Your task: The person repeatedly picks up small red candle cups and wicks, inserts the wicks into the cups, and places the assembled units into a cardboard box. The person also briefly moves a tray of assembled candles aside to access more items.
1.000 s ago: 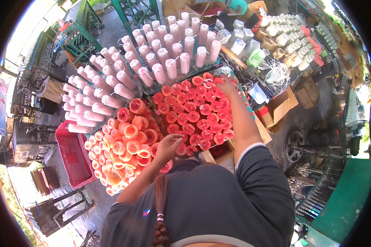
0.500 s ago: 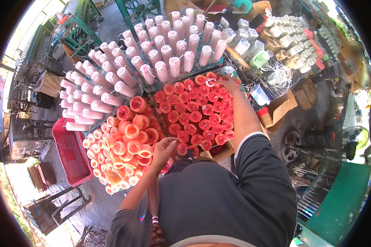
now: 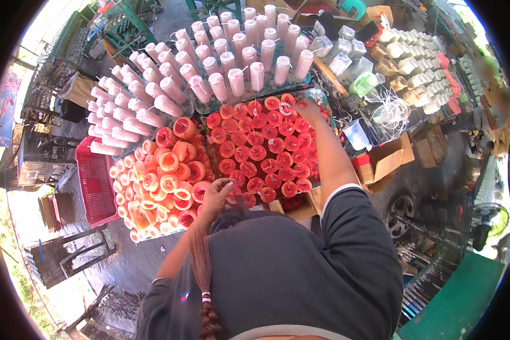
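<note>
Rows of translucent red cups (image 3: 258, 153) with pale wick-like strands in them fill a tray in front of me. At its far right corner, my right hand (image 3: 308, 111) reaches down with bent fingers beside a cup holding a curled white piece. Those fingertips are partly hidden, and what they grip is too small to name. Along the tray's near left edge is my left hand (image 3: 215, 197), its fingers curled in a pinch beside the red cups; I cannot make out anything between them. Hollow orange-red wax shells (image 3: 167, 181) lie heaped just left of that hand.
Pink pillar candles (image 3: 238, 79) with white wicks stand in trays beyond. A red plastic crate (image 3: 95, 187) sits at the left. Right of the cups are a tangle of white cord (image 3: 392, 107), an opened cardboard box (image 3: 391, 161) and stacked pale moulded pieces (image 3: 408, 56).
My view has shifted and turned slightly, so the cups appear farther left. Both hands stay near the same cups, with the fingers little changed.
</note>
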`<action>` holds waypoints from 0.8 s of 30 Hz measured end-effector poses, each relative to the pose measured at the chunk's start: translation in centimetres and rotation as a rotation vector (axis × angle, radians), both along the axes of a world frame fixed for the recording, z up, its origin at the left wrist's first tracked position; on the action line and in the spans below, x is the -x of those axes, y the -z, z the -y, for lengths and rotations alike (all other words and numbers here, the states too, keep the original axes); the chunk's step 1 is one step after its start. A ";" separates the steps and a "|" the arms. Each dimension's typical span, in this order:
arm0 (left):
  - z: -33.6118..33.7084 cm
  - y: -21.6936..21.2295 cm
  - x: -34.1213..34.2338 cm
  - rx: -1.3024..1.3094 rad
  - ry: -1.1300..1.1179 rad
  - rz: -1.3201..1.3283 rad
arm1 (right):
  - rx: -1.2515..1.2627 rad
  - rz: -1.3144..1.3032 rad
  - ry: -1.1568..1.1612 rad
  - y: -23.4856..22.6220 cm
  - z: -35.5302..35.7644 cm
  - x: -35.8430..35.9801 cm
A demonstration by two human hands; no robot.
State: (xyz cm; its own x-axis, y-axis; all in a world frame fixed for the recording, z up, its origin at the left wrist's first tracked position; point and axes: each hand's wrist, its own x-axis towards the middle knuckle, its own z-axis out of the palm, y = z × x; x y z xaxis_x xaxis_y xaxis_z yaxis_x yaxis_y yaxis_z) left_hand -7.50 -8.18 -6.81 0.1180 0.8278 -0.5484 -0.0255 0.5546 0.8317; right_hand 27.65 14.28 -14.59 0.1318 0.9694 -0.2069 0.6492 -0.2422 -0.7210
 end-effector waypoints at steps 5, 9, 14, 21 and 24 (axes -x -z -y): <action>-0.3 -0.4 0.6 0.057 -0.118 0.116 | -0.037 -0.349 0.073 2.3 -0.1 -1.1; -0.7 -1.8 0.7 0.044 -0.206 0.102 | -0.039 -1.351 0.576 4.4 1.1 -3.7; -1.2 -1.9 0.9 -0.021 -0.123 -0.040 | -0.114 -0.914 0.402 -1.9 3.2 -0.6; -8.3 -4.5 -7.3 -0.276 -0.112 -0.011 | -0.223 -0.721 -0.148 -9.8 8.6 8.6; -9.3 -4.8 -9.6 -0.301 -0.209 0.205 | -0.049 -0.950 -0.042 -13.9 12.0 12.3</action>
